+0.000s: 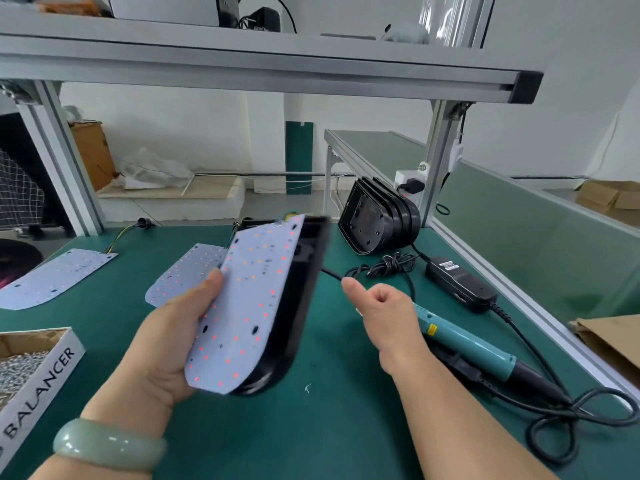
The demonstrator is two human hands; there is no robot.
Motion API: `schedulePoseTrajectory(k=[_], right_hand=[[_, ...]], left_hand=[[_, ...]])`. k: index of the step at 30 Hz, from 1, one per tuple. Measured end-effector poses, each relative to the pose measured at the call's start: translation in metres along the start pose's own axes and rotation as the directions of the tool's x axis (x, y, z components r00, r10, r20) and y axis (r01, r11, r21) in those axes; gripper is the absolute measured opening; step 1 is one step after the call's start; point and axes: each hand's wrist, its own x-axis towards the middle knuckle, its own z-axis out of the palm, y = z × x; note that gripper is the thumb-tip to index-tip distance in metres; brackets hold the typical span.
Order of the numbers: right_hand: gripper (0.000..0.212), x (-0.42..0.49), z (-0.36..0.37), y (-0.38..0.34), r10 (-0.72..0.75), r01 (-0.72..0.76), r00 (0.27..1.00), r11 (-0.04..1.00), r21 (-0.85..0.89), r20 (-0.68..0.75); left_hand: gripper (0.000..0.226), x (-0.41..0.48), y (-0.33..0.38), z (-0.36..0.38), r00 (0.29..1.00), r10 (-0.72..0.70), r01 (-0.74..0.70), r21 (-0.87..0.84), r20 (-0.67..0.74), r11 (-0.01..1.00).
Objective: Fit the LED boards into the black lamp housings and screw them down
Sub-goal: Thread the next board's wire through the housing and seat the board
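Here the left hand holds the LED board and a black housing together, with the thumb pressed on the white face of the board and the other fingers hidden behind. Both are lifted off the green mat and tilted up. I think this is so the person can check how the board sits against the open side of the housing. The picture is blurred there, so I cannot tell if the board is fully seated. To the right of the housing, the right hand holds nothing, with its fingers loosely curled and the thumb out. It hovers just above the screwdriver, which lies on the mat, probably kept close for the screwing step. Behind the housing and to its right, more housings stand in a stack. To its left lie two spare boards, and nearer the person a box of screws.
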Motion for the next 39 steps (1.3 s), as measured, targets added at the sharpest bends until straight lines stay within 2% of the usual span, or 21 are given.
schedulePoseTrajectory(k=[3, 7, 10, 12, 15, 18, 20, 22, 24, 26, 29, 32, 34, 36, 38, 39], right_hand=[[0.048, 0.001, 0.001, 0.002, 0.092, -0.059, 0.987, 0.971, 0.233, -0.135], [0.039, -0.003, -0.001, -0.009, 0.063, 0.092, 0.941, 0.897, 0.432, -0.332], [0.036, 0.001, -0.020, -0.013, -0.029, 0.253, 0.862, 0.889, 0.381, -0.506], [0.038, 0.004, -0.031, -0.011, -0.099, 0.299, 0.836, 0.907, 0.297, -0.540], [0.043, 0.002, -0.030, -0.008, -0.282, 0.360, 0.840, 0.929, 0.087, -0.464], [0.054, -0.008, -0.017, -0.007, -0.535, 0.522, 0.822, 0.845, -0.119, -0.195], [0.053, -0.015, -0.007, -0.008, -0.582, 0.577, 0.813, 0.800, -0.162, 0.023], [0.043, -0.019, 0.004, -0.007, -0.564, 0.596, 0.800, 0.786, -0.162, 0.204], [0.042, -0.022, 0.015, -0.003, -0.505, 0.573, 0.780, 0.814, -0.098, 0.370], [0.043, -0.022, 0.025, 0.000, -0.447, 0.504, 0.782, 0.864, -0.017, 0.434], [0.031, -0.020, 0.029, -0.003, -0.483, 0.504, 0.809, 0.863, 0.029, 0.335], [0.009, -0.019, 0.031, -0.005, -0.526, 0.560, 0.808, 0.826, -0.066, 0.265], [0.035, -0.019, 0.027, -0.007, -0.473, 0.495, 0.863, 0.861, -0.117, 0.176], [0.053, -0.016, 0.021, -0.010, -0.360, 0.363, 0.932, 0.925, -0.113, 0.043], [0.055, -0.009, 0.014, -0.008, -0.178, 0.178, 0.982, 0.984, 0.004, -0.057], [0.056, -0.005, 0.010, -0.006, -0.102, 0.108, 0.991, 0.992, 0.067, -0.087]], left_hand=[[0.035, 0.009, 0.006, -0.015, 0.994, -0.022, 0.013, -0.078, -0.109, 0.997], [0.044, 0.016, 0.013, -0.032, 0.982, -0.034, 0.015, -0.103, -0.186, 0.995], [0.045, 0.019, 0.015, -0.042, 0.975, -0.019, -0.005, -0.106, -0.222, 0.994], [0.041, 0.021, 0.012, -0.042, 0.981, -0.029, 0.009, -0.109, -0.190, 0.994], [0.034, 0.022, 0.005, -0.036, 0.987, -0.050, 0.038, -0.087, -0.150, 0.996], [0.026, 0.018, 0.001, -0.026, 0.984, -0.051, 0.048, -0.024, -0.169, 0.999], [0.021, 0.015, -0.002, -0.017, 0.985, -0.013, 0.020, 0.039, -0.173, 0.999], [0.024, 0.010, -0.006, -0.007, 0.989, 0.013, 0.001, 0.095, -0.147, 0.995], [0.029, 0.008, -0.010, -0.001, 0.998, 0.002, 0.006, 0.124, -0.060, 0.992], [0.032, 0.008, -0.013, 0.002, 0.999, -0.028, 0.024, 0.123, 0.038, 0.992], [0.035, 0.007, -0.014, 0.000, 0.993, -0.032, 0.014, 0.160, 0.113, 0.987], [0.034, 0.004, -0.012, -0.002, 0.991, 0.032, -0.054, 0.170, 0.134, 0.984], [0.031, 0.002, -0.008, -0.001, 0.994, 0.082, -0.093, 0.144, 0.078, 0.985], [0.027, 0.004, -0.001, -0.008, 0.992, 0.126, -0.125, 0.042, -0.015, 0.991], [0.043, 0.004, 0.007, -0.014, 0.989, 0.128, -0.128, 0.008, -0.074, 0.992], [0.046, 0.003, 0.009, -0.015, 0.992, 0.114, -0.113, 0.015, -0.052, 0.993]])
